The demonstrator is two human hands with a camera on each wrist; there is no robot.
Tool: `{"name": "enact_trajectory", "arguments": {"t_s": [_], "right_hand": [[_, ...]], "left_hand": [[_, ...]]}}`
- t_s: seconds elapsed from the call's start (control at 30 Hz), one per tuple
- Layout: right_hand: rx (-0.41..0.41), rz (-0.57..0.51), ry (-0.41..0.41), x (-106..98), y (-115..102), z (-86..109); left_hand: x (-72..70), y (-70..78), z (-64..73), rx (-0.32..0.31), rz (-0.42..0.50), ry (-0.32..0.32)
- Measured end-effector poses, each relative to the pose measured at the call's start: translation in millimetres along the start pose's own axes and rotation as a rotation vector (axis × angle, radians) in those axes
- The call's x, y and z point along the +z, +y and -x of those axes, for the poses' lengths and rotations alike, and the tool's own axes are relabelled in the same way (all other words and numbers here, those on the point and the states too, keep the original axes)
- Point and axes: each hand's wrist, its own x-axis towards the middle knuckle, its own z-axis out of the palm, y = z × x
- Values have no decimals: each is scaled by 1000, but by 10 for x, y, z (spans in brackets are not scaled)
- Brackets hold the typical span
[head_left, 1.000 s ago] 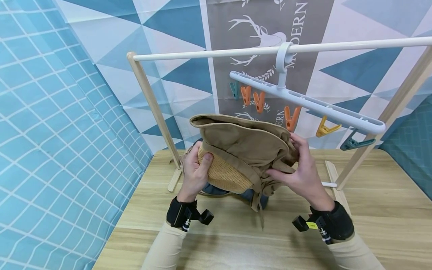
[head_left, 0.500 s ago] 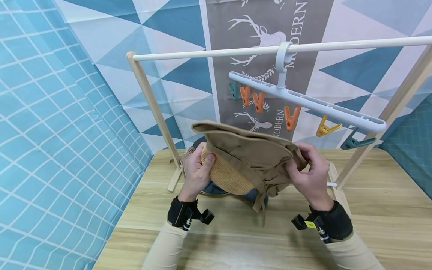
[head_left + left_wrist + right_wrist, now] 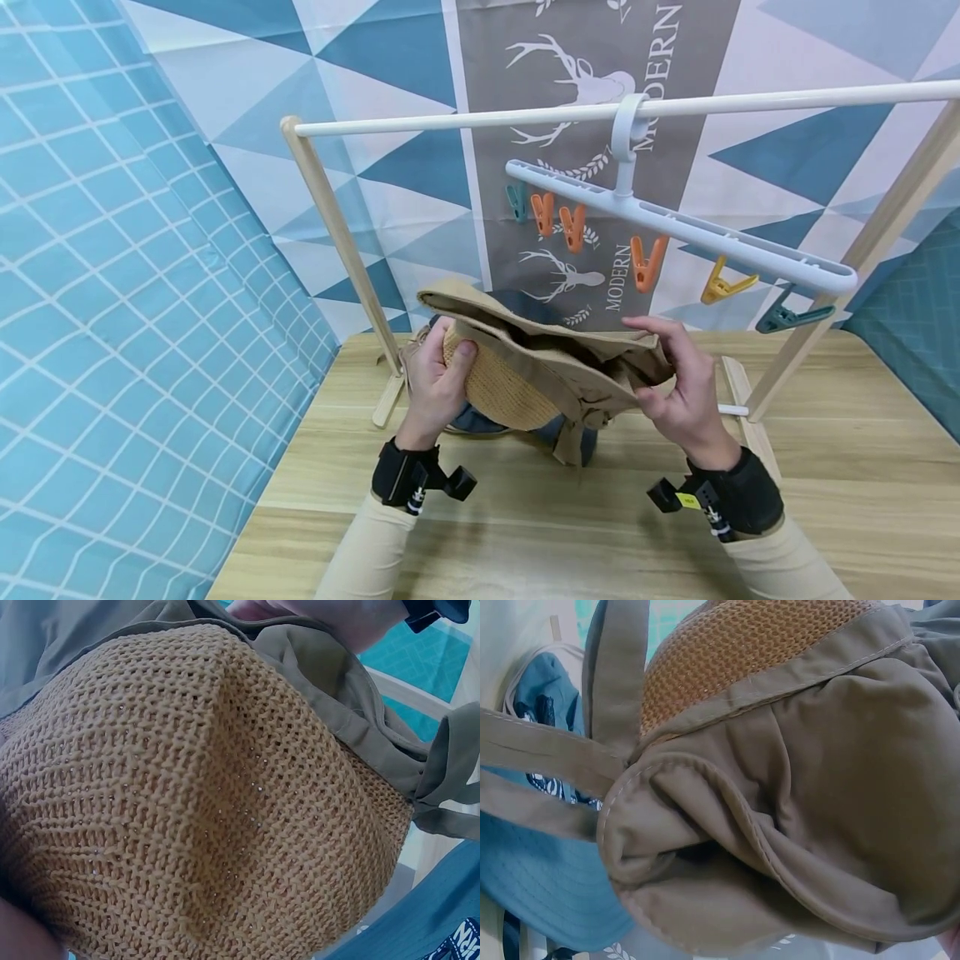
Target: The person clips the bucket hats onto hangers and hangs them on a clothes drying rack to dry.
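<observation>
A sun hat with a woven straw-coloured crown and a soft tan fabric brim is held above the table, tilted, its brim edges apart. My left hand grips the crown's left side, thumb on the near face. At the right end my right hand holds the brim, thumb in front and fingers behind. The left wrist view is filled by the woven crown. In the right wrist view the brim folds over itself, and fabric ties hang at the left.
Behind and below the hat lies a blue cap, mostly hidden in the head view. Over the table a white rail on wooden posts carries a pale blue hanger with several coloured clothespins.
My right hand has shifted its hold outward along the brim. The brim's upper side has dropped and turned, so the hat's opening now shows. My left hand has hardly moved.
</observation>
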Motion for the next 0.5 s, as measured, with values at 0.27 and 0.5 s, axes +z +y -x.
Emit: {"name": "enact_trajectory", "arguments": {"t_s": [0.27, 0.5], "right_hand": [[-3, 46, -43, -12, -11, 2], [51, 115, -45, 21, -72, -15]], "left_hand": [[-1, 8, -31, 2, 75, 31], [5, 6, -33, 0, 78, 29]]}}
